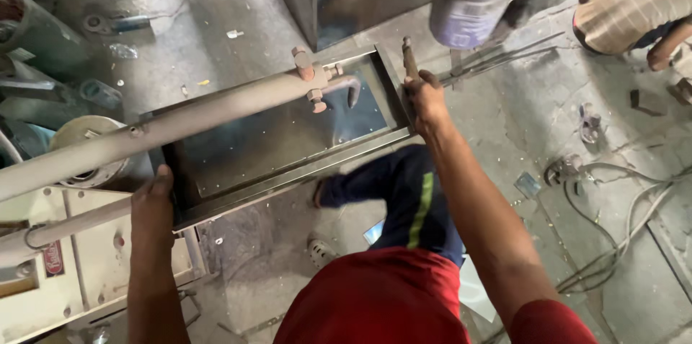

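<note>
Gripping the shallow metal tray (288,135) at both ends, we hold it tilted above the concrete floor (504,120): our left hand (153,203) clasps the near-left edge, our right hand (425,99) clenches the far-right rim, perhaps with a thin rod (409,55). A long pipe (180,124) crosses over it.

The paint can (472,5) and seated person (634,5) are cut off by the top edge
</note>
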